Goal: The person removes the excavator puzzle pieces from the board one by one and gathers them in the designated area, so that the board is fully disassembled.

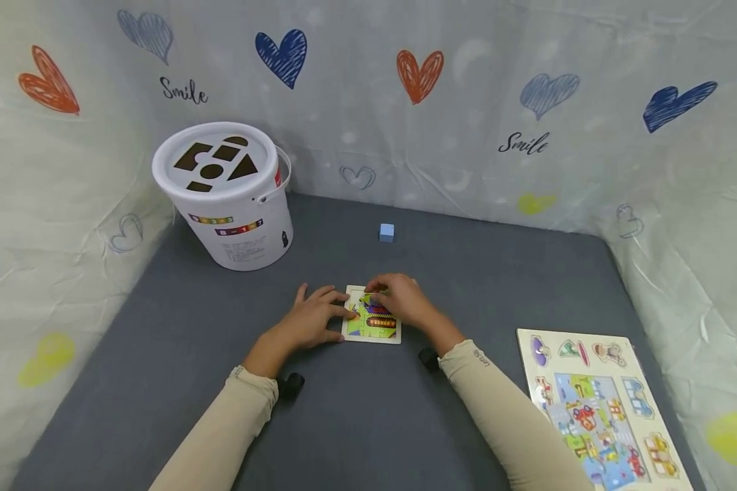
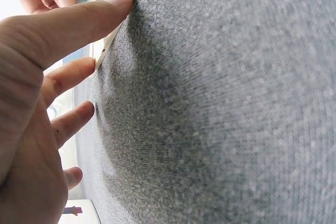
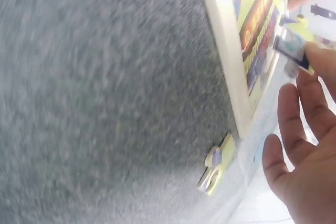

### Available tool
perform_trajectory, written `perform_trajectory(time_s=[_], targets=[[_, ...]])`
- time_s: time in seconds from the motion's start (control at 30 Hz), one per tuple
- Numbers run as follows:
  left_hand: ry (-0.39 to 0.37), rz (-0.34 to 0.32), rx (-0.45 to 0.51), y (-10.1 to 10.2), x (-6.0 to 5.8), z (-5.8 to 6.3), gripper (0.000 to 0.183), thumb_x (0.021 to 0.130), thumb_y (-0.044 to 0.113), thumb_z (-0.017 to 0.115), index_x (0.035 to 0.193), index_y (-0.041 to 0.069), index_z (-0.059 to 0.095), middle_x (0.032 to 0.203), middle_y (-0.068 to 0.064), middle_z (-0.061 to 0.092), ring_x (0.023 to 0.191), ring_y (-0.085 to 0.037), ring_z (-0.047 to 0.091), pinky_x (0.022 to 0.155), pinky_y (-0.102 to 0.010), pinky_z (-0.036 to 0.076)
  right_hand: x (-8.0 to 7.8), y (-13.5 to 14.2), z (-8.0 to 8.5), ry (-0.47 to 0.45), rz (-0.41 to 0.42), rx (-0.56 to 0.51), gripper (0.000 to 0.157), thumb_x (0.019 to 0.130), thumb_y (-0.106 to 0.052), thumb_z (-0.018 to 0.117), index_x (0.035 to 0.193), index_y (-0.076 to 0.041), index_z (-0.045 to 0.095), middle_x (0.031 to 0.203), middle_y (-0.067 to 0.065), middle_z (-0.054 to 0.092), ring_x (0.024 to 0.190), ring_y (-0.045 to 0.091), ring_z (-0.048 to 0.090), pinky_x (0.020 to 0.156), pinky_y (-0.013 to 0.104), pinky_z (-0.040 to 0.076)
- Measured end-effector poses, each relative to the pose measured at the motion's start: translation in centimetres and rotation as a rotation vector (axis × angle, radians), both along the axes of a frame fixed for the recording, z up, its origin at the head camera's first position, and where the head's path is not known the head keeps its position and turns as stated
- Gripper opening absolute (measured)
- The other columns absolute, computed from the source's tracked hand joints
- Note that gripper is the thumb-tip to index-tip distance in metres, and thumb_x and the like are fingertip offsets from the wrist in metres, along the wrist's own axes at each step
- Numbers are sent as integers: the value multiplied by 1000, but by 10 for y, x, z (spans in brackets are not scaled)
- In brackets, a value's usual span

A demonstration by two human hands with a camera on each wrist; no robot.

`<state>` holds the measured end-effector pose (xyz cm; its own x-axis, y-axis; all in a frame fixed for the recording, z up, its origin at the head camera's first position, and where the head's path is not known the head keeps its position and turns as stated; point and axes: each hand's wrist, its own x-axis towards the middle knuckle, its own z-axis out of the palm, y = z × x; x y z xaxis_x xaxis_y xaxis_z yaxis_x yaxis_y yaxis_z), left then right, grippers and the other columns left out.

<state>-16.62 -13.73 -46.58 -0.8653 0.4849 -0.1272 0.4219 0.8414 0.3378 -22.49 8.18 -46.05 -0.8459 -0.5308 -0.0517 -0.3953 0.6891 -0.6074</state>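
Bucket: a white shape-sorter bucket (image 1: 224,194) stood far left.
My left hand (image 1: 315,318): fingers straight, spread, steadying the small puzzle's left edge.
Small puzzle (image 1: 372,320): flat on the grey mat (image 1: 160,354), centre.
My right hand (image 1: 400,299): fingertips pinched a puzzle piece (image 3: 290,48) over it.
Large puzzle board (image 1: 598,406): far right.

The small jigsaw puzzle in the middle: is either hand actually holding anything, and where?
The right hand pinches a small puzzle piece by its edge over the puzzle board. The left hand holds nothing; straight fingers press the board's left edge.
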Motion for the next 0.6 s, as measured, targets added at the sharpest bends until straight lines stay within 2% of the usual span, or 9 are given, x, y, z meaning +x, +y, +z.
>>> perform_trajectory(time_s=[0.07, 0.2, 0.37, 0.6], targets=[[-1, -10, 5, 4, 0, -3, 49, 82, 37, 78, 128, 28, 65, 147, -2, 46, 143, -33, 29, 109, -73, 7, 1, 7, 1, -55, -36, -55, 17, 97, -19, 61, 111, -13, 70, 109, 3, 69, 107, 22, 62, 101, 47, 42], [-7, 0, 19, 5, 4, -4, 49, 82, 35, 78, 128, 28, 66, 146, -4, 48, 142, -33, 30, 108, -73, 7, -1, 27, 5, -99, -102, -120, 17, 97, -15, 59, 110, -9, 69, 104, 6, 67, 95, 20, 63, 81, 37, 52], [-1, 14, 56, 0, 10, 1, 48, 80, 31, 80, 127, 24, 67, 144, -7, 49, 141, -35, 31, 107, -74, 7, -7, 64, 6, -109, -179, -98, 18, 99, -12, 57, 112, -6, 67, 106, 10, 66, 90, 20, 62, 76, 36, 51], [-12, 5, 65, 6, 6, 1, 49, 80, 30, 80, 126, 22, 67, 144, -8, 48, 142, -38, 28, 107, -74, 5, -4, 107, 2, -114, -249, -22, 16, 97, -14, 60, 106, -5, 70, 99, 9, 68, 82, 17, 61, 72, 33, 49]])
